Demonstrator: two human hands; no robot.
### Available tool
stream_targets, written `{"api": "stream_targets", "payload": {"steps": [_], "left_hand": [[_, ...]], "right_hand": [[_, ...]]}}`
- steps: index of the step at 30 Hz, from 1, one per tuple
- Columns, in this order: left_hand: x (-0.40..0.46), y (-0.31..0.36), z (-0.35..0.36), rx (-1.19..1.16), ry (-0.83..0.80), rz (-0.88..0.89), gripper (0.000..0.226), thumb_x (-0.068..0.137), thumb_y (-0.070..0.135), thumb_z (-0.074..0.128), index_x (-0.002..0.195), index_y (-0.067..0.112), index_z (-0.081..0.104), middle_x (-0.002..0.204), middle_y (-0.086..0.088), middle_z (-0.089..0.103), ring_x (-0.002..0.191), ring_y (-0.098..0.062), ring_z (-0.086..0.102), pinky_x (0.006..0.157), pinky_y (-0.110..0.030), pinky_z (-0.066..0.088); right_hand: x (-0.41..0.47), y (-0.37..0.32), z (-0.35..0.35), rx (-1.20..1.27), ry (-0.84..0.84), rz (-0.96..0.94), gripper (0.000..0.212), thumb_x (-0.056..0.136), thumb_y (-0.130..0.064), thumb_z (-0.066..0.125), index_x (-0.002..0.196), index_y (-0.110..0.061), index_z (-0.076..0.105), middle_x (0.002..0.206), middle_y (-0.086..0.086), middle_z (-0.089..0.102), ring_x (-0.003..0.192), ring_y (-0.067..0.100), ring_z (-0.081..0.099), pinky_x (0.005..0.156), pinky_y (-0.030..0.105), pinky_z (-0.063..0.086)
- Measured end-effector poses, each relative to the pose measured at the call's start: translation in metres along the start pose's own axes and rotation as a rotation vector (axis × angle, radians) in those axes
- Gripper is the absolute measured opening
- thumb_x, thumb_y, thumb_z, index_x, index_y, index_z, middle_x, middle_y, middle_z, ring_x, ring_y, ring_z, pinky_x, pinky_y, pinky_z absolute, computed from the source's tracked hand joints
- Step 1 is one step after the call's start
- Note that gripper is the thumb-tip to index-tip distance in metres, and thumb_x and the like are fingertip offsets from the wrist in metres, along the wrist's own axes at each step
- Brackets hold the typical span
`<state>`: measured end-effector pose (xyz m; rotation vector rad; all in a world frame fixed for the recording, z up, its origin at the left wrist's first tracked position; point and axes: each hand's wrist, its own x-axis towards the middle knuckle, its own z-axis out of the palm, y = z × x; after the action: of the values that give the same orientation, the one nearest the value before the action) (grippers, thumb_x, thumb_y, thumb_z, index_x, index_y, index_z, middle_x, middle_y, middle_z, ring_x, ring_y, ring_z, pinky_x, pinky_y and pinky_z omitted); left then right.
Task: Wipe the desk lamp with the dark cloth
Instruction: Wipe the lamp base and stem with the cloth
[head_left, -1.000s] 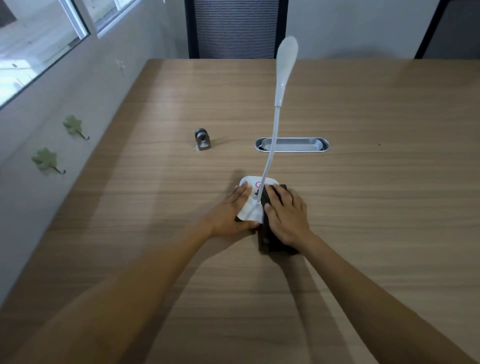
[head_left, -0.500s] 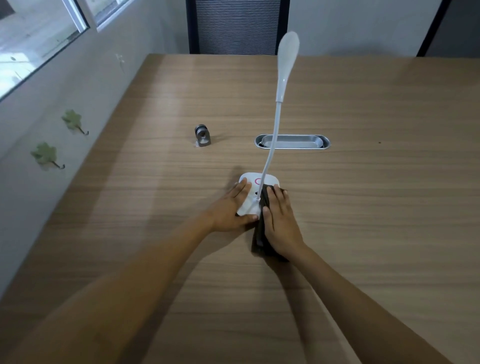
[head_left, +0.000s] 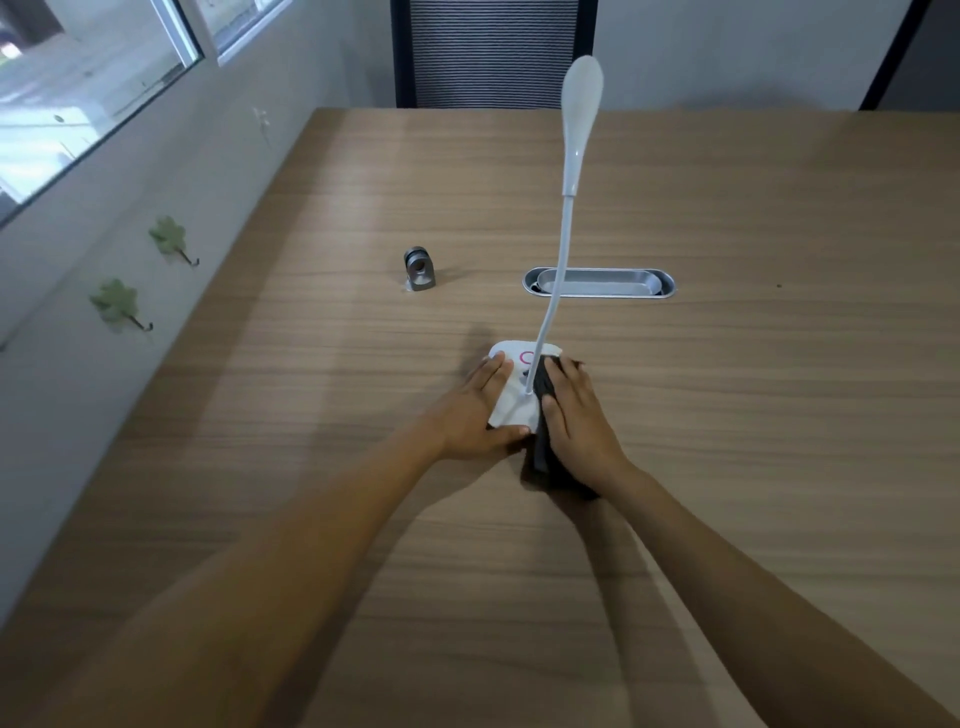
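A white desk lamp stands on the wooden desk; its flat base (head_left: 514, 400) carries a pink ring mark, and a thin bent neck (head_left: 556, 291) rises to a long white head (head_left: 581, 114). My left hand (head_left: 478, 410) grips the base's left side, with the thumb at its near edge. My right hand (head_left: 574, 415) presses flat on the dark cloth (head_left: 543, 447), which lies over the base's right side and hangs onto the desk beside it. Most of the cloth is hidden under my right hand.
A small metal bracket (head_left: 418, 269) stands on the desk (head_left: 779, 415) beyond and left of the lamp. A metal cable slot (head_left: 613, 283) is set into the desk behind the lamp. A chair back (head_left: 493, 52) stands at the far edge. The wall (head_left: 156, 182) runs along the left.
My right hand has slid the cloth forward along the right side of the lamp base. My left hand stays on the base.
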<state>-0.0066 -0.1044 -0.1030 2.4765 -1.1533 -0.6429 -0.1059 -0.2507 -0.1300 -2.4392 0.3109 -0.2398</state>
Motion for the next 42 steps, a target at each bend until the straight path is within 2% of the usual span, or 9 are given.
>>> {"api": "stream_targets", "payload": {"steps": [3,7,11,17,21,28,33,37,42], "left_hand": [[0.004,-0.001,-0.003,0.022,0.024,0.020,0.102,0.082,0.053,0.061,0.152,0.009,0.003,0.163,-0.005,-0.006,0.151,-0.018,-0.007,0.124,-0.035,0.009],[0.006,0.002,-0.005,-0.061,0.019,0.025,0.105,0.081,0.048,0.065,0.152,0.008,-0.001,0.163,-0.003,-0.008,0.151,-0.020,0.001,0.122,-0.036,0.017],[0.005,0.001,0.002,-0.061,0.046,0.016,0.103,0.083,0.049,0.062,0.152,0.008,-0.003,0.163,-0.005,-0.005,0.151,-0.020,0.000,0.123,-0.034,0.012],[0.006,0.002,0.000,-0.082,0.018,0.003,0.102,0.084,0.050,0.061,0.152,0.008,-0.004,0.163,-0.003,-0.008,0.151,-0.018,-0.005,0.123,-0.031,0.008],[0.009,0.001,-0.001,-0.076,-0.013,0.005,0.104,0.084,0.050,0.060,0.151,0.009,-0.007,0.163,-0.002,-0.011,0.151,-0.018,-0.008,0.124,-0.032,0.006],[0.010,0.000,-0.002,-0.039,-0.036,-0.018,0.107,0.082,0.054,0.059,0.152,0.011,-0.009,0.163,-0.002,-0.012,0.151,-0.017,-0.008,0.124,-0.035,0.008],[0.010,0.002,-0.003,-0.009,-0.037,-0.022,0.107,0.082,0.055,0.059,0.152,0.010,-0.009,0.163,-0.004,-0.012,0.151,-0.018,-0.009,0.124,-0.037,0.007],[0.008,0.005,-0.005,-0.004,-0.044,-0.037,0.105,0.084,0.052,0.059,0.152,0.010,-0.010,0.163,-0.003,-0.013,0.151,-0.018,-0.008,0.124,-0.034,0.007],[0.005,0.013,-0.009,0.002,-0.036,-0.075,0.103,0.084,0.049,0.061,0.152,0.009,-0.006,0.163,-0.006,-0.009,0.151,-0.019,-0.008,0.124,-0.033,0.004]], "right_hand": [[-0.017,0.010,-0.001,0.000,-0.040,-0.050,0.055,0.095,-0.028,0.025,0.147,-0.012,0.020,0.159,0.007,0.012,0.144,0.013,-0.003,0.119,0.031,-0.001],[0.016,0.022,-0.002,-0.040,-0.060,-0.025,0.058,0.093,-0.033,0.020,0.146,-0.010,0.025,0.157,0.011,0.021,0.147,0.022,0.011,0.122,0.037,0.006],[0.065,0.022,-0.004,-0.029,-0.107,0.050,0.057,0.090,-0.029,0.022,0.141,-0.007,0.034,0.153,0.015,0.029,0.144,0.028,0.020,0.121,0.041,0.012],[0.019,0.014,-0.002,0.015,-0.069,-0.040,0.052,0.094,-0.022,0.025,0.142,-0.007,0.034,0.154,0.012,0.029,0.146,0.024,0.017,0.122,0.034,0.008],[-0.040,0.023,-0.013,0.013,-0.116,-0.127,0.053,0.094,-0.029,0.024,0.145,-0.015,0.026,0.154,-0.004,0.016,0.146,0.012,0.007,0.118,0.014,0.001],[0.010,0.022,-0.015,-0.048,-0.101,0.003,0.052,0.095,-0.026,0.024,0.145,-0.013,0.028,0.155,0.010,0.028,0.144,0.023,0.024,0.119,0.040,0.020],[0.007,0.013,-0.006,0.009,-0.061,0.059,0.051,0.096,-0.024,0.023,0.145,-0.013,0.027,0.156,0.010,0.026,0.145,0.024,0.021,0.120,0.038,0.018],[-0.040,0.017,-0.005,-0.145,-0.083,-0.021,0.059,0.091,-0.035,0.016,0.147,-0.018,0.023,0.157,0.006,0.023,0.145,0.025,0.020,0.115,0.043,0.025],[-0.078,0.009,-0.012,-0.346,-0.208,-0.010,0.068,0.083,-0.049,0.003,0.148,-0.029,0.014,0.160,-0.006,0.007,0.148,0.016,0.006,0.117,0.043,0.012]]}}
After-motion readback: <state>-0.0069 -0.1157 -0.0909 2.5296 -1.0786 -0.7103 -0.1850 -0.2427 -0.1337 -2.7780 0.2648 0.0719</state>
